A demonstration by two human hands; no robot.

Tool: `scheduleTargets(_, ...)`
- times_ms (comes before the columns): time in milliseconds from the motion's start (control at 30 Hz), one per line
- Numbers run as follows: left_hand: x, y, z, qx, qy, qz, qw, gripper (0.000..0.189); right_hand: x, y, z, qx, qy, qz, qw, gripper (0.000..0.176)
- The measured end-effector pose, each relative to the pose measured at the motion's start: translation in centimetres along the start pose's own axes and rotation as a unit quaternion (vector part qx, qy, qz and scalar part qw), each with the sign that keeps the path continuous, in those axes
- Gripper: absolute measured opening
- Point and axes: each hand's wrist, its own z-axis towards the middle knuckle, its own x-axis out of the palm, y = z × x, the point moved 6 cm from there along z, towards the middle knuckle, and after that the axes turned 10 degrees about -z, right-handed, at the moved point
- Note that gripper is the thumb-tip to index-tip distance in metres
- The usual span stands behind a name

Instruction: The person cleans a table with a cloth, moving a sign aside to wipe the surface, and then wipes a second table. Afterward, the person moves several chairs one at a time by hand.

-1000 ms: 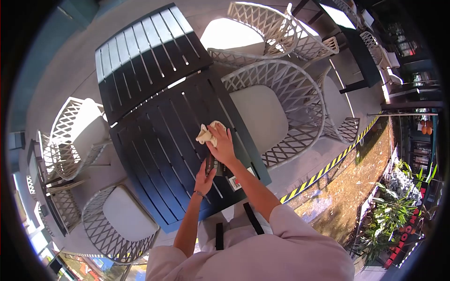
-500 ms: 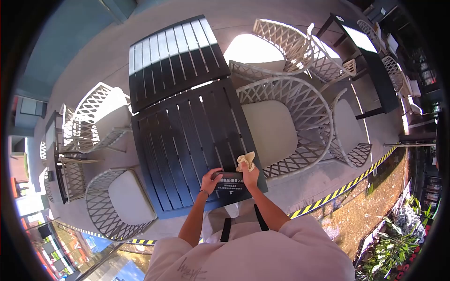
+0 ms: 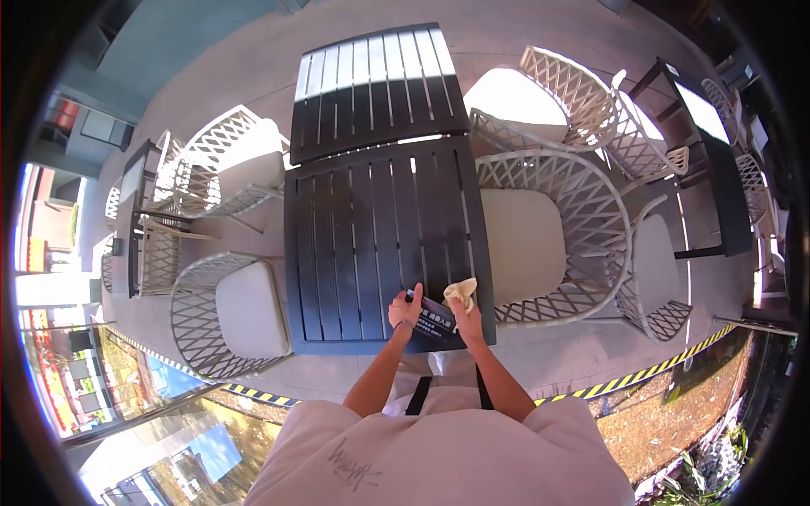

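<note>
A dark sign with white printed characters (image 3: 433, 322) is tilted over the near right part of the slatted black table (image 3: 337, 253). At the sign's left end, my left hand (image 3: 405, 310) is closed on its edge. My right hand (image 3: 466, 319) is closed on a crumpled beige cloth (image 3: 461, 293) at the sign's right end. The cloth sticks up above my fingers. Part of the sign's right edge is hidden by the right hand and cloth.
A second slatted table (image 3: 363, 114) adjoins the far edge. Wicker chairs with pale cushions stand right (image 3: 523, 244) and left (image 3: 249, 316). Another dark table (image 3: 717, 181) is at the far right. Yellow-black tape (image 3: 641, 371) runs along the floor behind.
The view has turned, so tables and chairs appear further right. The sign, level before, now slopes down to the right in the picture. Both hands still hold their things.
</note>
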Motion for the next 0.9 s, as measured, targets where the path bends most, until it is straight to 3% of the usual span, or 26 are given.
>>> scheduleTargets(67,-0.8,-0.9,-0.4,0.008,-0.012,0.026,1.0,0.071,0.7,0.1,-1.2,0.072,0.146,-0.035,0.986,0.042)
scheduleTargets(167,-1.6,-3.1,-2.7,0.059,-0.059,0.066,0.994,0.065,4.5,1.5,-2.6,0.033,0.171,0.08,0.982,0.051)
scheduleTargets(333,-3.7,-0.8,-2.9,0.041,-0.151,-0.105,0.982,0.059,8.2,6.2,-0.6,0.02,0.324,0.109,0.939,0.05)
scheduleTargets(500,-7.8,-0.9,3.9,0.034,-0.184,-0.224,0.956,0.06,8.1,6.3,-1.0,0.013,0.286,0.15,0.946,0.044)
scheduleTargets(600,-10.5,-0.7,8.7,0.045,-0.212,-0.302,0.928,0.063,8.1,5.5,-0.5,-0.013,0.322,0.068,0.944,0.04)
scheduleTargets(667,-11.5,0.9,12.9,0.021,-0.227,-0.397,0.889,0.063,8.5,6.7,0.5,-0.168,0.202,-0.064,0.963,0.047)
scheduleTargets(700,-12.4,1.2,14.5,0.001,-0.239,-0.439,0.866,0.063,9.0,7.5,0.8,-0.244,0.14,-0.131,0.951,0.051)
scheduleTargets(733,-13.6,0.7,15.4,-0.023,-0.239,-0.497,0.834,0.061,10.3,7.7,0.8,-0.294,0.137,-0.223,0.919,0.055)
scheduleTargets(800,-14.9,1.5,19.1,-0.047,-0.276,-0.557,0.782,0.057,13.0,7.7,0.5,-0.384,0.131,-0.396,0.824,0.062)
scheduleTargets(833,-15.8,0.6,19.8,-0.074,-0.278,-0.566,0.772,0.055,14.1,7.6,0.4,-0.389,0.152,-0.411,0.81,0.077)
scheduleTargets(900,-18.0,-1.1,21.9,-0.127,-0.277,-0.581,0.755,0.053,16.0,8.6,2.8,-0.353,0.11,-0.436,0.82,0.082)
